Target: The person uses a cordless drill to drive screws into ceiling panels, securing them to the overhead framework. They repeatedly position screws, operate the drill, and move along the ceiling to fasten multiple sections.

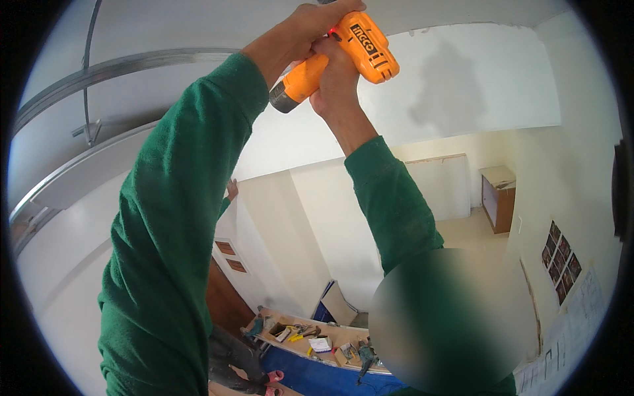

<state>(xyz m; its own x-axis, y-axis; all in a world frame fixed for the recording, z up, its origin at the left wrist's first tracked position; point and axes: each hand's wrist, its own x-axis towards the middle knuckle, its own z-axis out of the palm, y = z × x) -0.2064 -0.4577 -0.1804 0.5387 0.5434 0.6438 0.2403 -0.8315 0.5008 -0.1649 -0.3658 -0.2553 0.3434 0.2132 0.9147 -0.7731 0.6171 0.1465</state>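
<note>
Both my arms, in green sleeves, reach up to an orange cordless drill [366, 49] at the top of the head view. My right hand [337, 79] is wrapped round its handle, above the dark battery end. Against the front of the drill, near the dark chuck, my left hand [304, 30] is closed, its fingers partly cut off by the upper edge. The drill's tip is out of view. Behind it spans a smooth white overhead panel [396, 99], with a shadow on it to the right.
Metal ceiling rails [132, 69] run at upper left. Another person's hand [232, 189] touches the panel's lower edge. Below, a plank bench [323, 356] bears tools and small boxes. A wooden cabinet [498, 198] stands far right. A blurred round patch hides the lower right.
</note>
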